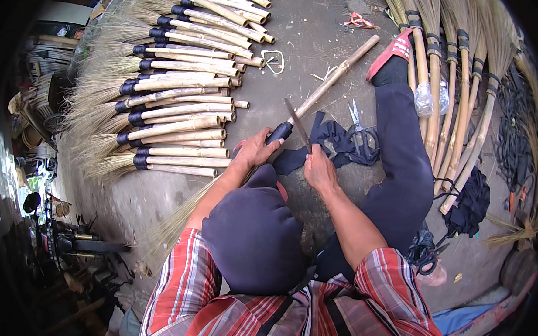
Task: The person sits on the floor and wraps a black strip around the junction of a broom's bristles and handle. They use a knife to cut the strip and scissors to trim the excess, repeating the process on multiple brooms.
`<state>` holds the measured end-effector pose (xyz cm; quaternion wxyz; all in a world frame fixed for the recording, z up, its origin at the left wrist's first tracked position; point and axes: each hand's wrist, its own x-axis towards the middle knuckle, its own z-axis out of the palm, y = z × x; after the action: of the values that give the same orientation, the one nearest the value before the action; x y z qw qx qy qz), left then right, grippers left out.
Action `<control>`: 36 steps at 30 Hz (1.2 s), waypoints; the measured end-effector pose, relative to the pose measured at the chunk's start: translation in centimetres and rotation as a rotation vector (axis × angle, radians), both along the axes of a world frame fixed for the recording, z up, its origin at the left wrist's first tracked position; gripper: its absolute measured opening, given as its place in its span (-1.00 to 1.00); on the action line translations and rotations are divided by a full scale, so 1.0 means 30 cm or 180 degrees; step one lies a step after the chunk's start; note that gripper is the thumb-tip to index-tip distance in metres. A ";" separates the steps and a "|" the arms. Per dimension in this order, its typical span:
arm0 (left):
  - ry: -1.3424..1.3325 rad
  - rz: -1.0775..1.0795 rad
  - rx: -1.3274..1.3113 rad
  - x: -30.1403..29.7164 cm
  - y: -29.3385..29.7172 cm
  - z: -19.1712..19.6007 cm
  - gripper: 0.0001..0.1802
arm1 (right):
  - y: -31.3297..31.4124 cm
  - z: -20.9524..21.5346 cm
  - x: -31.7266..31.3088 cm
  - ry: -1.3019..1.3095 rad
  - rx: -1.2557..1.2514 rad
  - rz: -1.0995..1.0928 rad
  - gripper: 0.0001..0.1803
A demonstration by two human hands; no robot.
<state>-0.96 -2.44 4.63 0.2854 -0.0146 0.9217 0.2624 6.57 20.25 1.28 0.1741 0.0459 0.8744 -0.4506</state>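
A grass broom with a bamboo handle point(338, 74) lies slantwise before me, its handle pointing away to the upper right. My left hand point(258, 149) is closed around it at the black binding point(281, 132), and its pale bristles point(181, 224) trail out to the lower left past my arm. In the closed fingers of my right hand point(322, 171) is a knife point(298, 122), whose narrow blade points away and crosses beside the handle just above the binding. Black cloth strips point(334, 141) lie beyond my right hand, with a pair of scissors point(355, 118) on them.
Rows of bound brooms point(187, 103) cover the floor at the left. More long-handled brooms point(433, 103) lie at the right, by my outstretched right leg point(403, 169). Dark-handled scissors point(428, 258) and a black cloth bundle point(468, 203) lie nearby. Dark machinery point(70, 243) stands lower left.
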 end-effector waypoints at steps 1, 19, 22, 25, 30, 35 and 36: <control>0.0016 0.0106 0.0005 0.002 0.003 0.001 -0.22 | -0.001 0.000 0.000 -0.0037 0.0188 0.0200 -0.78; 0.0386 -0.0163 -0.0206 0.041 -0.006 -0.014 -0.26 | 0.000 -0.021 0.009 -0.0158 0.0242 0.0005 -0.78; -0.0214 -0.0016 -0.0009 0.009 -0.031 0.005 -0.26 | 0.003 -0.028 0.012 -0.0139 0.0270 0.0096 -0.77; -0.0379 -0.0087 0.0097 -0.002 -0.041 0.005 -0.25 | 0.007 -0.039 0.011 0.0013 0.0128 0.0077 -0.78; 0.0580 -0.0295 -0.0333 0.049 -0.027 0.007 -0.16 | -0.010 -0.068 0.027 -0.0496 0.0172 0.0095 -0.63; -0.0486 -0.0027 -0.0244 0.039 -0.042 0.068 -0.08 | -0.031 0.004 0.016 0.0553 0.0591 -0.1201 -0.38; -0.0579 0.0044 -0.0086 0.036 -0.046 0.079 -0.05 | -0.023 0.046 -0.004 0.0785 0.0874 -0.1343 -0.35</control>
<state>0.13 -3.83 7.00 0.3659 -0.0486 0.8953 0.2494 6.44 19.55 2.65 -0.0391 0.1948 0.9130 -0.3564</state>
